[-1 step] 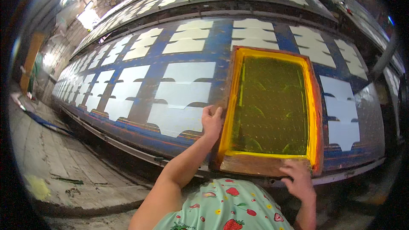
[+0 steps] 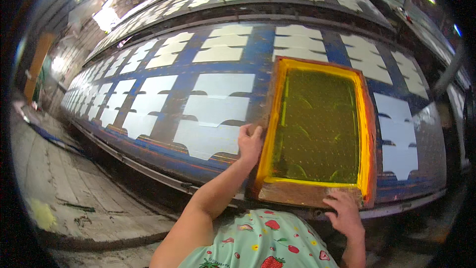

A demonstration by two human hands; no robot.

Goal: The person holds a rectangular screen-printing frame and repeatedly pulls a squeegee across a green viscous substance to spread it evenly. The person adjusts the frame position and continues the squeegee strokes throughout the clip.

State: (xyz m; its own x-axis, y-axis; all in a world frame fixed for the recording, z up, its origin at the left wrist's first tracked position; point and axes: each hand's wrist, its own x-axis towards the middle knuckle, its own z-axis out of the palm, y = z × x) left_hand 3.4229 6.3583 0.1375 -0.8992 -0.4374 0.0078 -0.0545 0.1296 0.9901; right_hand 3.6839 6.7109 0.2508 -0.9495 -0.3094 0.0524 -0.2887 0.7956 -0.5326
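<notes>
A rectangular printing screen (image 2: 317, 129) lies on the long table in front of me. Its mesh is dark olive, bordered by yellow ink and set in a reddish-brown wooden frame. My left hand (image 2: 250, 144) is at the frame's left side, fingers curled and closed at its edge. At the near wooden rail (image 2: 297, 194), my right hand (image 2: 345, 213) has its fingers bent over the right end, thumb lower down. White cut fabric pieces (image 2: 213, 109) lie in overlapping stacks to the left of the screen, and similar white pieces (image 2: 396, 136) lie to its right.
The blue-stained table (image 2: 166, 119) runs far off to the left, with more white pieces in rows. Behind it stand further long tables (image 2: 238, 7) with pale pieces. A worn floor (image 2: 54, 168) extends at the left. A grey post (image 2: 448, 74) rises at the right.
The view has shifted very slightly. My right hand has edged a little left along the near rail; my left hand stays at the frame's left side.
</notes>
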